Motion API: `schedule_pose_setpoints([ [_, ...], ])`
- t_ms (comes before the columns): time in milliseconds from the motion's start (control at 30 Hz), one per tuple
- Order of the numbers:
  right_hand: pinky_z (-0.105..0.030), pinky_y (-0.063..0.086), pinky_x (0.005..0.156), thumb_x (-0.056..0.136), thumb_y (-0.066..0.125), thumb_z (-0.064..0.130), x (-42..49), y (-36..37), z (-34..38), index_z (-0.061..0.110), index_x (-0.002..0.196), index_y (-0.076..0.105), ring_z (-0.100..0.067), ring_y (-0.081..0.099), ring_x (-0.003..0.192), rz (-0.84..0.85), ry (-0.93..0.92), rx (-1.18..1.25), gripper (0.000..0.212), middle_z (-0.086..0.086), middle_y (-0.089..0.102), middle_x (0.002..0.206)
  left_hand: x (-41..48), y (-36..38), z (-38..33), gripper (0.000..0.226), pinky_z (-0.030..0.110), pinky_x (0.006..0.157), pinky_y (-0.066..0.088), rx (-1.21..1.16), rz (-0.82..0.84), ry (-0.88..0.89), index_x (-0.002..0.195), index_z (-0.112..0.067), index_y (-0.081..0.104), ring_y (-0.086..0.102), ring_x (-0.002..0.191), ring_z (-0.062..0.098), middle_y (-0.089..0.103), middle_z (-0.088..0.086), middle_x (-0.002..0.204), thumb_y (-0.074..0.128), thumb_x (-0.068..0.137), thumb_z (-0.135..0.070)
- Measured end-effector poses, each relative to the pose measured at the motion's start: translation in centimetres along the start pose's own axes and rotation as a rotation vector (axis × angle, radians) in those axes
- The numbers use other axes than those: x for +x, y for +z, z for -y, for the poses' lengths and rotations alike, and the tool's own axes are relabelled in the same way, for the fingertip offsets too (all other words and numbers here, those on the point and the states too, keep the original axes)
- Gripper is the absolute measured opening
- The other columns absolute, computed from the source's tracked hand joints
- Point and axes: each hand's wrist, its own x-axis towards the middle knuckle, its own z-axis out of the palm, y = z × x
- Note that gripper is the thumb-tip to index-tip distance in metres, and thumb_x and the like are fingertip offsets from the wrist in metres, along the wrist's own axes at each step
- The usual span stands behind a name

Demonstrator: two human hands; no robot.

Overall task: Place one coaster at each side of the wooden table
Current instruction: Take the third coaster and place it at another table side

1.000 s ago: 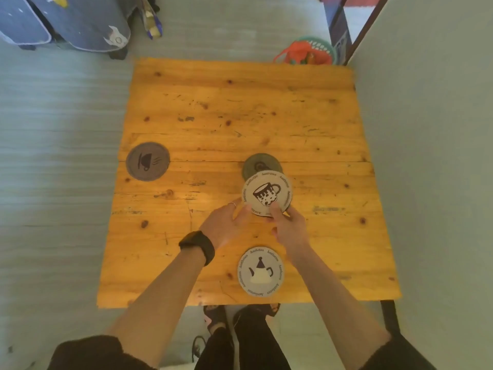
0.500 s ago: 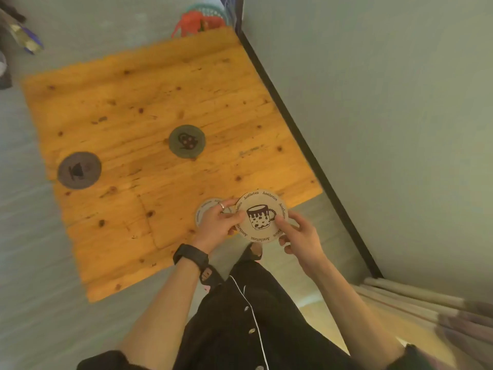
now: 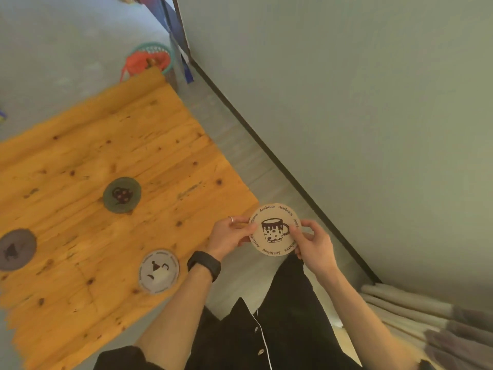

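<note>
**benchwatcher:** Grey-green wall (image 3: pixel 360 116) on your right, pale floor, and the orange plank bench (image 3: pixel 66 161) sitting off to your left with a narrow strip of floor between it and the wall. Why's the cream mug coaster (image 3: pixel 274 229) hanging out past the bench corner instead of lying on the wood?

**coasterfan:** Because you've got it up in both hands. Left hand (image 3: pixel 229 235) pinches the left rim, thumb on the printed face, and right hand (image 3: pixel 312 243) does the same on the right rim, fingers (image 3: pixel 296 233) closed on the edge, nothing else in either hand. Face up, roughly level, print readable (nice way to carry it without flexing it).

**benchwatcher:** And the other three?

**coasterfan:** Flat on the wood. Pale teapot coaster (image 3: pixel 159 271) by the near edge, dark grey coaster (image 3: pixel 16 249) toward the left side, green coaster (image 3: pixel 122 194) nearer the middle. My guess: the mug one is headed for the wall-side edge, since that side's bare. The green one looks unplaced too, probably meant for the far side.
</note>
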Motion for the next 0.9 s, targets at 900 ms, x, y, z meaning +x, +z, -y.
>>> schedule_pose_setpoints([
  [900, -0.024, 0.045, 0.082, 0.093, 0.067, 0.033, 31.6, 5.7, 27.3, 0.02, 0.108, 0.075, -0.01, 0.062, 0.091, 0.687, -0.55, -0.924, 0.021, 0.006, 0.072, 0.101, 16.3, 1.1, -15.3, 0.03, 0.029, 0.06, 0.048, -0.781, -0.719, -0.15, 0.107, -0.009, 0.065, 0.067, 0.077, 0.023, 0.073, 0.013, 0.089, 0.078, 0.083, -0.023],
])
